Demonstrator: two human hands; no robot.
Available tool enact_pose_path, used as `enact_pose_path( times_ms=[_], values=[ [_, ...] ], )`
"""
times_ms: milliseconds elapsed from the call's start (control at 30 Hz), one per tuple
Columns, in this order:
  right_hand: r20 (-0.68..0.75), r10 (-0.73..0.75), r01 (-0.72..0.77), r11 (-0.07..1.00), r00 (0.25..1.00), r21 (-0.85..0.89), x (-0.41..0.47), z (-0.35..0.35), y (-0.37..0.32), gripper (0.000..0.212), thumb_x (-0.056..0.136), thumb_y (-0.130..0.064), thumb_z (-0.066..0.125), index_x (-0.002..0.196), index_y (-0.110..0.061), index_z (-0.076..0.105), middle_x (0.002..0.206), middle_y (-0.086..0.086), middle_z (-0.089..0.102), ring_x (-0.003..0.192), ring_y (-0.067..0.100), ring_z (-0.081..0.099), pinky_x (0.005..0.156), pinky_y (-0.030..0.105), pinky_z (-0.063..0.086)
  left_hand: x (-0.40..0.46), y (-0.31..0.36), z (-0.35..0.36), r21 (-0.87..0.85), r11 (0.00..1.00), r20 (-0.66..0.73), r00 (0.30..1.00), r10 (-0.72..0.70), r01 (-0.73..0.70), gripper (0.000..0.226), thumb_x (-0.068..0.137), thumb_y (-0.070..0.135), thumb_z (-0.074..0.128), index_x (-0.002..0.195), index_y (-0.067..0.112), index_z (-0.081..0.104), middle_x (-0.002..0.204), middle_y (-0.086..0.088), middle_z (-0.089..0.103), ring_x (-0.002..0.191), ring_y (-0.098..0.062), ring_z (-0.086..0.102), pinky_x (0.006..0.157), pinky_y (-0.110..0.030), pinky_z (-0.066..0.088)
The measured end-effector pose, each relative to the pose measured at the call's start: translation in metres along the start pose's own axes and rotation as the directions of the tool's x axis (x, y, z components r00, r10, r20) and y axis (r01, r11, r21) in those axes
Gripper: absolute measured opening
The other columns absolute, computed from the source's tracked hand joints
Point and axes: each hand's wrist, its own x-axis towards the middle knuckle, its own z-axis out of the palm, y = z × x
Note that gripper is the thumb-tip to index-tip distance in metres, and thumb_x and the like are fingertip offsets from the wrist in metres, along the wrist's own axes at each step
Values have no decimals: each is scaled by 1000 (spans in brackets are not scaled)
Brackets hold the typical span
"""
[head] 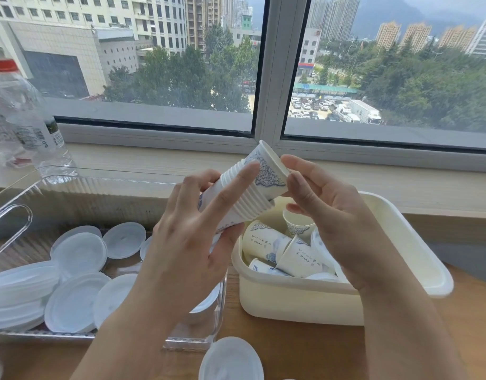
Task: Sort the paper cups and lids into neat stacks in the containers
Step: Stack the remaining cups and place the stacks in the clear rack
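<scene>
My left hand (192,231) grips a tilted stack of nested white paper cups (243,197) with blue patterns, held above the gap between the two containers. My right hand (326,215) pinches the rim of the topmost cup (272,171) at the stack's upper end. A cream plastic tub (417,259) on the right holds several loose cups (299,256) lying on their sides and one upright. A clear plastic bin (17,215) on the left holds several white lids (77,253), loose and overlapping.
One white lid (230,360) lies on the wooden table near the front edge. A clear water bottle (25,119) with a red cap stands at the back left by the window sill. The window is directly behind the containers.
</scene>
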Motion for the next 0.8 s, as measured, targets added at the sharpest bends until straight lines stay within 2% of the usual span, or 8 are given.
enact_pose_path(
  times_ms=[167,267,400,467,533,633,733,800],
  values=[
    [77,32,-32,999,997,0,-2,2,1,45,84,-47,71,127,-35,68,119,-19,76,119,-4,67,87,7,51,1,2,0,4,1000,-5,1000,25,-25,68,101,30,58,160,46,29,136,-10,49,118,-32,52,80,-55,58],
    [90,41,-36,998,995,-50,-1,4,2,48,83,-52,70,129,-38,68,119,-21,75,118,-4,66,88,10,53,0,0,-1,12,999,22,999,30,-30,62,102,31,54,158,44,33,136,-12,49,119,-31,51,82,-55,58],
    [67,32,-18,982,997,-190,-5,-2,5,48,84,-56,68,129,-39,68,120,-23,73,114,-6,66,88,10,52,-1,-7,-3,-4,1000,44,999,16,-16,63,98,24,59,154,44,37,138,-15,48,121,-33,49,80,-59,58],
    [23,59,-49,950,998,-308,-1,-12,5,45,86,-54,70,129,-40,67,118,-22,73,111,-5,67,89,17,55,-1,-11,-4,-4,1000,41,999,1,-1,61,100,19,62,152,43,38,136,-16,48,121,-35,50,80,-61,57],
    [-35,101,-105,874,994,-474,6,-26,6,38,91,-44,75,128,-39,69,114,-20,74,105,-3,68,93,25,55,-1,-15,-3,-9,1000,44,999,-9,9,61,102,14,64,152,41,39,135,-18,48,120,-38,51,81,-63,57],
    [-74,144,-151,657,987,-738,17,-41,10,31,97,-32,73,127,-38,70,113,-20,71,102,2,66,95,32,51,-2,-14,-1,-26,1000,47,999,-11,12,67,98,18,64,156,39,36,136,-19,49,120,-38,52,83,-63,57],
    [-58,204,-149,463,977,-874,24,-45,15,29,101,-27,66,126,-42,71,106,-25,67,105,6,60,88,27,41,-2,-13,0,-44,999,27,1000,12,-11,69,100,20,61,160,37,32,137,-18,49,120,-36,52,90,-59,55],
    [-52,237,-144,392,970,-908,27,-48,18,29,104,-24,62,123,-44,71,96,-28,59,103,7,52,87,25,36,-1,-13,-1,-54,998,13,1000,26,-25,68,102,16,60,161,35,31,139,-19,49,121,-37,52,92,-60,54]
  ],
)
